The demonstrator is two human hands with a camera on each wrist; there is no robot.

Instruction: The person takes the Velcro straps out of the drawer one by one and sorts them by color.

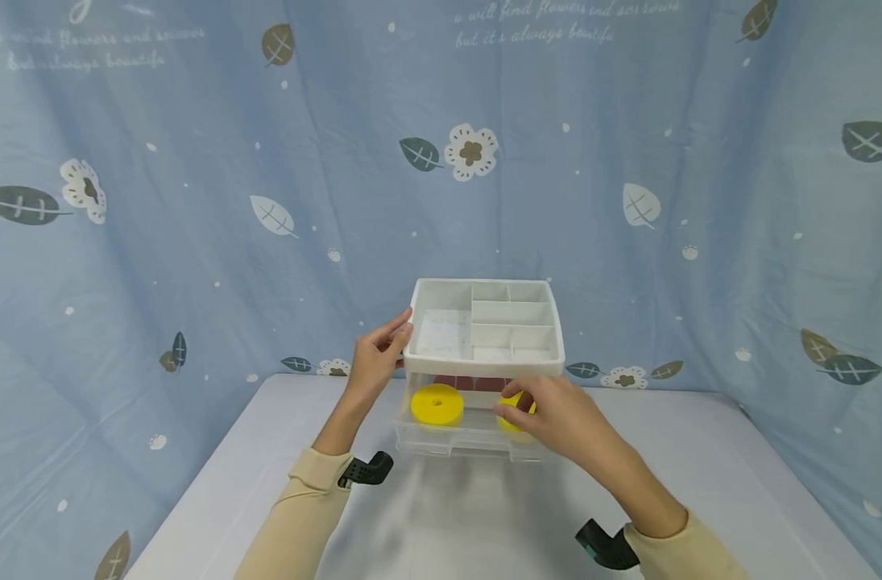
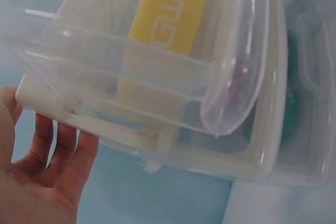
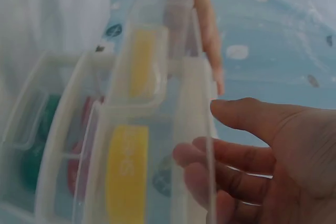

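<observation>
A white storage box (image 1: 484, 366) with clear drawers stands mid-table in the head view. Its top clear drawer (image 1: 429, 439) is pulled out toward me. Two yellow discs lie inside: the left disc (image 1: 436, 404) shows its small centre hole, and the right disc (image 1: 510, 422) is partly covered by my right hand (image 1: 564, 419). In the right wrist view, that hand's fingers (image 3: 241, 153) are loosely bent at the drawer's side, with a gap to the lettered yellow disc (image 3: 127, 177). My left hand (image 1: 371, 358) grips the box's left upper edge, fingertips under the white rim (image 2: 113, 132).
Divided compartments fill the box's top tray (image 1: 441, 330). Lower drawers show red items (image 3: 76, 171) and green items (image 3: 34, 166) through the plastic. The box stands on a white table (image 1: 665, 459), close before a blue patterned curtain (image 1: 339, 161).
</observation>
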